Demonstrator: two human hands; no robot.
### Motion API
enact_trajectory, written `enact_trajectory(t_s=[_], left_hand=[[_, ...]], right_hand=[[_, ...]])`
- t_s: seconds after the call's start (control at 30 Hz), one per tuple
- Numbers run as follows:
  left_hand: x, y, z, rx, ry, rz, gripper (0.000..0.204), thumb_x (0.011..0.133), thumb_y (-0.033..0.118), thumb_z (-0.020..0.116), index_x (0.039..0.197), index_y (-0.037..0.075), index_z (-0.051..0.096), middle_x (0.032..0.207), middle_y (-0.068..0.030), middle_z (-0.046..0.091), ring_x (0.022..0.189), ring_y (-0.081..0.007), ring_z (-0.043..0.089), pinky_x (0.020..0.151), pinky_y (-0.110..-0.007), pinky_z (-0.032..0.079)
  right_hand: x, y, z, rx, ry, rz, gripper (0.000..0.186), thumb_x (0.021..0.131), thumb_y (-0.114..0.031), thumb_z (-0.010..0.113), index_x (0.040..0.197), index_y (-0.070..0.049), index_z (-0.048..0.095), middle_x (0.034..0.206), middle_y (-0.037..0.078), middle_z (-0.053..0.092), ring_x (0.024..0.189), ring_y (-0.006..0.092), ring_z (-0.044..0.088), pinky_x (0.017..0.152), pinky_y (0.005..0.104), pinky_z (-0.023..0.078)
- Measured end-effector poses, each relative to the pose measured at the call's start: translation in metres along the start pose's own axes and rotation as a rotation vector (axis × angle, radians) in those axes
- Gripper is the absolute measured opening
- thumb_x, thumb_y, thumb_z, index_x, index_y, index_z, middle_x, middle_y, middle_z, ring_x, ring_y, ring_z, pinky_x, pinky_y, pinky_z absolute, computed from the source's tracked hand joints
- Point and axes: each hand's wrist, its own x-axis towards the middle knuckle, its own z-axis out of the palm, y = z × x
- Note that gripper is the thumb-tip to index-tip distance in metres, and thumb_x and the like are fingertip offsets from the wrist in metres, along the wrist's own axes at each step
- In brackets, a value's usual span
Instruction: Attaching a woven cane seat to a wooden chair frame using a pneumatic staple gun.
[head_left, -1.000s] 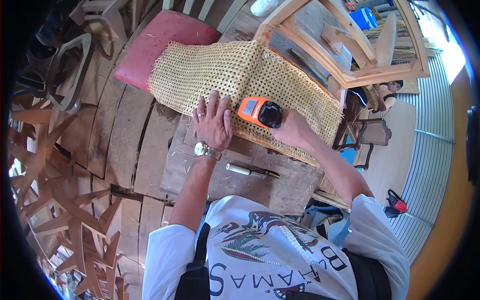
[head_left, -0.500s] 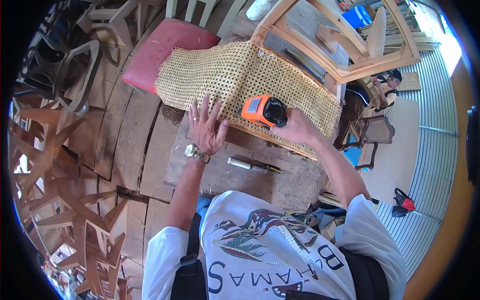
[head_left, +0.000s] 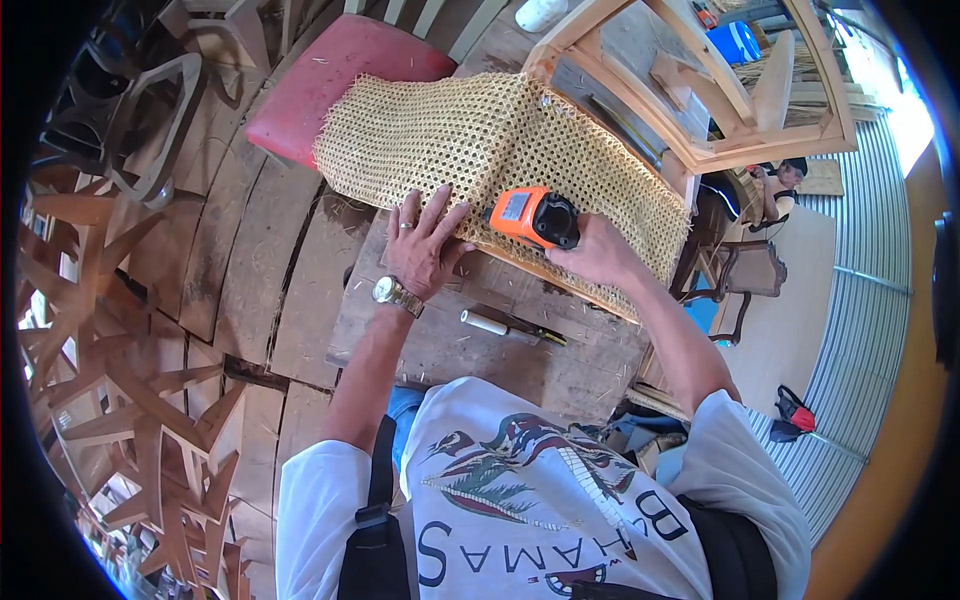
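Observation:
A sheet of open-weave cane point(head_left: 420, 125) lies over a wooden frame point(head_left: 610, 300) on a worn plank bench point(head_left: 420, 345), its far left part draped over a red cushioned seat point(head_left: 340, 65). My left hand point(head_left: 425, 245) rests on the cane's near edge, fingers spread. My right hand point(head_left: 590, 250) grips an orange and black staple gun point(head_left: 525, 215), whose nose sits on the cane just right of my left fingers. A white cylinder with a dark tool point(head_left: 485, 322) lies on the bench below the frame.
An open wooden frame point(head_left: 730, 145) stands at the upper right, beside a blue container point(head_left: 730, 42). A person point(head_left: 775, 190) works further right, near a dark wooden chair point(head_left: 750, 270). Star-shaped wooden pieces point(head_left: 150, 430) are piled at the left; dark chair frames point(head_left: 150, 130) lie at the upper left.
My left hand has shifted slightly lower along the cane's near edge. The staple gun in my right hand has moved a little along the cane.

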Motion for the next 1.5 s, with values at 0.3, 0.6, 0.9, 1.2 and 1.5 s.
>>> enact_trajectory(t_s=[0.3,0.6,0.9,1.2,1.5], left_hand=[[-0.002,-0.004,0.01,-0.064,0.032,-0.031,0.074,0.083,0.057,0.06,0.141,0.013,0.044,0.15,-0.0031,0.041,0.136,-0.0351,0.036,0.111,-0.049,0.029],[-0.001,-0.006,0.013,-0.055,0.019,-0.035,0.076,0.084,0.06,0.056,0.145,0.018,0.039,0.152,-0.0006,0.038,0.137,-0.0352,0.036,0.11,-0.052,0.028],[0.0,-0.005,0.011,-0.029,0.0,-0.027,0.073,0.081,0.053,0.063,0.142,0.019,0.044,0.151,0.0019,0.04,0.136,-0.034,0.035,0.108,-0.052,0.03],[0.0,-0.003,0.011,-0.002,-0.031,-0.031,0.074,0.082,0.053,0.063,0.144,0.019,0.041,0.152,0.0025,0.038,0.138,-0.0331,0.032,0.108,-0.053,0.029],[-0.003,-0.002,0.009,0.039,-0.067,-0.049,0.079,0.083,0.058,0.057,0.148,0.02,0.033,0.156,0.003,0.031,0.143,-0.0313,0.024,0.113,-0.06,0.018]], right_hand=[[0.007,0.001,0.0,-0.016,-0.028,-0.001,0.037,0.073,-0.031,0.068,0.091,0.001,0.068,0.081,0.022,0.068,0.078,0.0346,0.067,0.076,0.0409,0.053],[0.007,0.003,-0.002,-0.016,-0.047,0.034,0.038,0.073,-0.031,0.068,0.093,0.001,0.067,0.081,0.022,0.068,0.079,0.033,0.068,0.077,0.0397,0.053],[0.014,-0.012,-0.008,-0.071,-0.124,0.035,0.034,0.075,-0.027,0.067,0.097,-0.001,0.067,0.084,0.022,0.068,0.082,0.035,0.068,0.078,0.0404,0.053],[0.018,-0.009,-0.002,-0.09,-0.077,0.018,0.033,0.075,-0.026,0.064,0.096,-0.002,0.067,0.086,0.023,0.068,0.084,0.0368,0.067,0.078,0.0418,0.053],[-0.001,0.008,0.003,0.022,0.006,-0.113,0.033,0.074,-0.029,0.066,0.09,0.0,0.067,0.081,0.022,0.068,0.079,0.0356,0.067,0.075,0.0411,0.053]])
